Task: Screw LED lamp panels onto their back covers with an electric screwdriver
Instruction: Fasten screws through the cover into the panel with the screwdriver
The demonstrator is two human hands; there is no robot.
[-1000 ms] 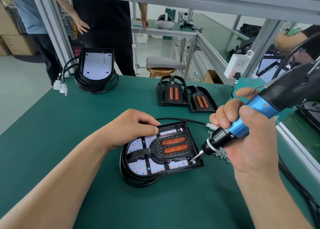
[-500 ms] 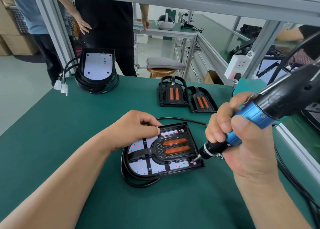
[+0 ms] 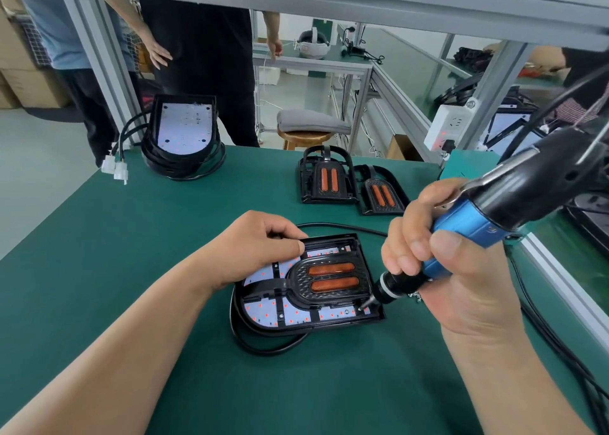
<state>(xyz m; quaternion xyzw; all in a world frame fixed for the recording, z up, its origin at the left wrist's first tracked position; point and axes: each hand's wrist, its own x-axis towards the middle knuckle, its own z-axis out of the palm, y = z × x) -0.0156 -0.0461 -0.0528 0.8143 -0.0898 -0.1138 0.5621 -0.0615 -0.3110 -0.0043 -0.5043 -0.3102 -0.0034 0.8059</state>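
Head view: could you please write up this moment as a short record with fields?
Workpiece: lamp assembly, LED panel in a black cover, flat on the green table
Left hand: holds the assembly's far edge, fingers curled
Right hand: grips the electric screwdriver
Bit: tilted, tip at the assembly's near right corner
Spare parts: two black frames behind; panel stack far left

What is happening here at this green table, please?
A person is screwing a lamp together. The left hand holds the lamp assembly steady on the green table. The right hand grips the electric screwdriver, with its bit set at the near right corner of the assembly. Two black covers lie further back, and a stack of panels with cables stands at the far left.
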